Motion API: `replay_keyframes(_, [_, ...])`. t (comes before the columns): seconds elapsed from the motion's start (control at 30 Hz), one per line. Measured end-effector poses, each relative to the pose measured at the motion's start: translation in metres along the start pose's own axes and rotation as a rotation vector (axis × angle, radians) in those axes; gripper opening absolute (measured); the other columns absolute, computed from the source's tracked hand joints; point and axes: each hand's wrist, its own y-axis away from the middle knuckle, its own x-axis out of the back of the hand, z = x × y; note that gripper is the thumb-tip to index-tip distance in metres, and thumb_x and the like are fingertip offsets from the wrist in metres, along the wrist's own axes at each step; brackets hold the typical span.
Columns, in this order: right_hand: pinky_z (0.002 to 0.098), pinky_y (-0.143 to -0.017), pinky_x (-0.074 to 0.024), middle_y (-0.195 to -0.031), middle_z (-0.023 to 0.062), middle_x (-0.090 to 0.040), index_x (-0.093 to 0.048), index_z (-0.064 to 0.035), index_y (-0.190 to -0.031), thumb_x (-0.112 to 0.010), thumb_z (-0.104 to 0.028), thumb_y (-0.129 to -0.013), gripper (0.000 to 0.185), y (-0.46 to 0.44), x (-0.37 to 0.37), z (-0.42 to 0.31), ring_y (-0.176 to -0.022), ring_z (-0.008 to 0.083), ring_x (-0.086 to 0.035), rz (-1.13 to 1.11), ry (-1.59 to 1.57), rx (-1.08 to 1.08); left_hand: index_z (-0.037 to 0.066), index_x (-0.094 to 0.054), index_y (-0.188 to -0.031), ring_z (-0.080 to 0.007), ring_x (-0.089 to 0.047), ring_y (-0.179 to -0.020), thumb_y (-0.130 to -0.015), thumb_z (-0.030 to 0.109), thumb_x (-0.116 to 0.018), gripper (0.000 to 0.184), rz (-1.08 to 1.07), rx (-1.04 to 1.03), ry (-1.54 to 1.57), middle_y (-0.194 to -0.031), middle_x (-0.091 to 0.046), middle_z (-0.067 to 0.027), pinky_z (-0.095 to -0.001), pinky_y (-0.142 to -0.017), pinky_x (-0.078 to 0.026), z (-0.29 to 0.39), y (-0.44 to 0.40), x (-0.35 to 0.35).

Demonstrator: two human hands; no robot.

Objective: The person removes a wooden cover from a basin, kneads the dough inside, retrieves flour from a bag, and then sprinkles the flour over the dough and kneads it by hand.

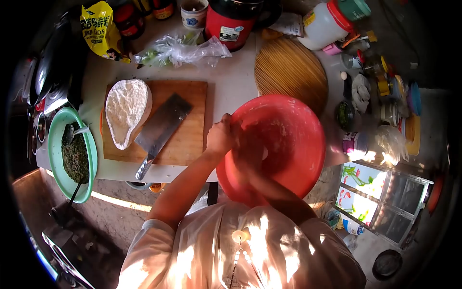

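A large red basin (293, 130) is tilted toward me at the table's front edge, its inner wall smeared with pale residue. My left hand (222, 135) is closed around the basin's left rim. Inside, close to that same side, my right hand (248, 156) is dark with shadow and blurred, so its fingers cannot be made out. A small pale spot (264, 153) shows beside it. To the left, a cleaver (164, 127) and a scoop-shaped container of white flour (127, 111) rest on a wooden cutting board (192, 91).
A green basin (93, 166) of chopped dark filling with a spoon sits at the left edge. Behind are a round slatted board (291, 67), a plastic bag (192, 50), a yellow packet (98, 29) and a red pot (230, 24). Jars (344, 115) crowd the right side.
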Motion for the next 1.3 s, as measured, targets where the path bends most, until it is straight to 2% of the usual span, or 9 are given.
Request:
replay_keyframes(0.3, [0.0439, -0.067, -0.0475, -0.088, 0.0177, -0.062, -0.052, -0.0066, -0.096, -0.047, -0.035, -0.085, 0.031, -0.046, 0.019, 0.027, -0.077, 0.0313, -0.060, -0.004, -0.082, -0.214, 0.001, -0.048, -0.084, -0.0419, -0.057, -0.067, -0.084, 0.030, -0.055, 0.030, 0.016, -0.088, 0.001, -0.066, -0.058, -0.0233, -0.0475, -0.059, -0.045, 0.002, -0.004, 0.006])
replay_keyframes(0.5, [0.0441, -0.063, -0.0488, -0.080, 0.0170, -0.062, -0.057, -0.0056, -0.087, -0.045, -0.028, -0.088, 0.026, -0.042, 0.016, 0.065, -0.077, 0.0311, -0.061, 0.053, -0.464, -0.049, 0.004, -0.049, -0.094, -0.0422, -0.059, -0.076, -0.085, 0.039, -0.050, 0.036, 0.011, -0.057, -0.099, -0.078, -0.061, -0.0227, -0.0496, -0.067, -0.047, 0.000, -0.007, 0.002])
replay_keyframes(0.57, [0.0435, -0.061, -0.0454, -0.072, 0.0143, -0.059, -0.057, -0.0047, -0.082, -0.049, -0.019, -0.086, 0.017, -0.003, -0.001, 0.072, -0.070, 0.0300, -0.059, 0.729, -0.187, 0.441, 0.005, -0.049, -0.095, -0.0422, -0.059, -0.077, -0.085, 0.040, -0.050, 0.037, 0.024, -0.046, -0.080, -0.079, -0.061, -0.0230, -0.0498, -0.068, -0.047, 0.003, -0.004, 0.005])
replay_keyframes(0.63, [0.0428, -0.059, -0.0423, -0.066, 0.0123, -0.055, -0.055, -0.0050, -0.076, -0.054, -0.011, -0.084, 0.010, 0.036, 0.049, 0.055, -0.065, 0.0282, -0.056, 0.136, -0.929, 0.126, 0.005, -0.049, -0.096, -0.0421, -0.059, -0.078, -0.085, 0.040, -0.050, 0.037, 0.029, -0.033, -0.066, -0.079, -0.061, -0.0234, -0.0500, -0.068, -0.047, 0.006, -0.002, 0.005])
replay_keyframes(0.73, [0.0410, -0.061, -0.0423, -0.063, 0.0122, -0.053, -0.053, -0.0046, -0.070, -0.059, -0.009, -0.079, 0.012, 0.087, 0.044, 0.059, -0.066, 0.0278, -0.055, 0.117, -0.959, -0.073, 0.004, -0.049, -0.096, -0.0425, -0.059, -0.077, -0.085, 0.040, -0.050, 0.038, 0.028, -0.051, -0.048, -0.080, -0.061, -0.0238, -0.0503, -0.068, -0.047, 0.006, 0.000, 0.004])
replay_keyframes(0.8, [0.0412, -0.062, -0.0420, -0.068, 0.0110, -0.054, -0.051, -0.0047, -0.066, -0.062, -0.014, -0.075, 0.017, 0.092, 0.067, 0.038, -0.070, 0.0279, -0.055, 0.098, -0.270, -0.015, 0.004, -0.049, -0.096, -0.0431, -0.058, -0.076, -0.085, 0.040, -0.050, 0.038, 0.055, -0.088, -0.074, -0.079, -0.061, -0.0237, -0.0505, -0.067, -0.047, 0.005, 0.000, 0.002])
replay_keyframes(0.93, [0.0463, -0.073, -0.0389, -0.094, 0.0142, -0.055, -0.055, -0.0066, -0.096, -0.059, -0.021, -0.076, 0.025, 0.067, 0.051, 0.036, -0.084, 0.0337, -0.051, 0.495, -0.029, 0.147, 0.004, -0.049, -0.094, -0.0436, -0.058, -0.074, -0.085, 0.040, -0.050, 0.037, 0.052, -0.071, -0.060, -0.076, -0.061, -0.0235, -0.0507, -0.065, -0.047, 0.005, 0.001, 0.000])
replay_keyframes(1.03, [0.0486, -0.079, -0.0362, -0.098, 0.0168, -0.053, -0.051, -0.0068, -0.109, -0.055, -0.027, -0.078, 0.038, 0.062, 0.047, 0.010, -0.088, 0.0357, -0.049, 0.377, -0.063, 0.296, 0.004, -0.048, -0.092, -0.0438, -0.058, -0.072, -0.085, 0.040, -0.049, 0.037, 0.062, -0.082, -0.067, -0.075, -0.061, -0.0235, -0.0508, -0.064, -0.047, 0.005, -0.001, -0.002])
replay_keyframes(1.3, [0.0462, -0.066, -0.0419, -0.073, 0.0143, -0.058, -0.058, -0.0069, -0.079, -0.049, -0.031, -0.080, 0.025, -0.026, 0.013, 0.021, -0.068, 0.0324, -0.056, 0.128, 0.011, 0.122, 0.004, -0.047, -0.090, -0.0428, -0.058, -0.072, -0.086, 0.039, -0.049, 0.036, 0.000, -0.077, -0.049, -0.074, -0.061, -0.0230, -0.0498, -0.064, -0.047, 0.009, -0.003, 0.003])
